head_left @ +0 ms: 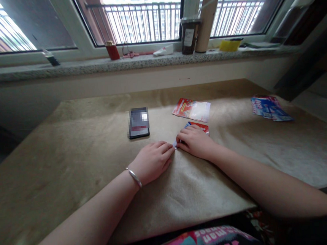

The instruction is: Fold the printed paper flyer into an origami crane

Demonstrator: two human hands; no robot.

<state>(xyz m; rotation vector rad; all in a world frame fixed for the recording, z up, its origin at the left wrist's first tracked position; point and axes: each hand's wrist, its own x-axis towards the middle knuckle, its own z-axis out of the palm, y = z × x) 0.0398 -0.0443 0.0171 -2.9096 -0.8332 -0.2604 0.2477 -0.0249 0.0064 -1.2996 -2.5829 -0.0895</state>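
My left hand (pixel 154 160), with a silver bangle at its wrist, rests low over the table with its fingers together. Their tips meet a small whitish piece (pixel 175 144), perhaps paper or film. From the other side my right hand (pixel 196 141) pinches the same piece, its fingers curled. A red and blue printed packet or card (pixel 201 126) lies partly hidden under and behind the right hand. Just beyond it is a small stack of red and white printed sheets or packets (pixel 192 109).
A phone-like dark device (pixel 139 124), its screen blurred, lies left of centre on the brown-covered table (pixel 77 156). Blue and red cards or packets (pixel 270 108) are fanned out at the right. The windowsill holds a lidded dark cup (pixel 188 36), a cardboard tube (pixel 206 19) and a red lighter-like object (pixel 112 50).
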